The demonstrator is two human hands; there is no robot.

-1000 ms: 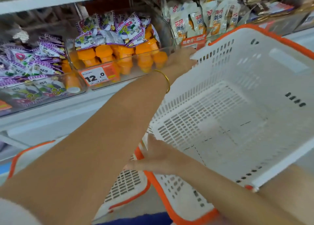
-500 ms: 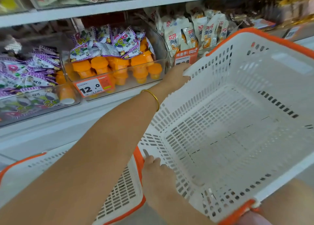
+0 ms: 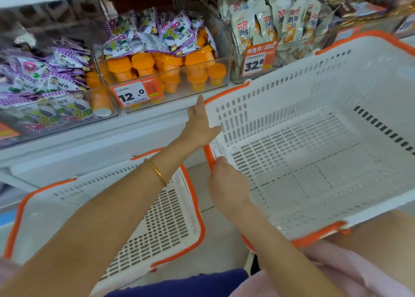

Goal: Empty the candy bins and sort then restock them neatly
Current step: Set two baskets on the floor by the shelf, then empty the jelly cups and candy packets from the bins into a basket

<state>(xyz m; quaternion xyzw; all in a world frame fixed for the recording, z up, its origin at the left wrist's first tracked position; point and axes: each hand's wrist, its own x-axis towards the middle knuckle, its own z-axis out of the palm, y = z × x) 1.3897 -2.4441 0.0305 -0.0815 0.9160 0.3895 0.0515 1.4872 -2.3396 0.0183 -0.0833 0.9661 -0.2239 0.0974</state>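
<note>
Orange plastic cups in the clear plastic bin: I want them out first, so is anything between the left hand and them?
Yes: purple-and-white candy packets are heaped on the orange plastic cups, and the front wall of the clear plastic bin faces the left hand. Nothing else visible lies between.

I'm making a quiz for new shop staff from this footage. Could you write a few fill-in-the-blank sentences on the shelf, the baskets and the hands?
1. The price tag on the clear bin of orange-capped cups reads ____.
2. The gold bracelet sits on the ____ wrist.
3. The lower basket and the raised basket, gripped by the right hand, both have rims coloured ____.

Missing words: 12.0; left; orange.
</note>
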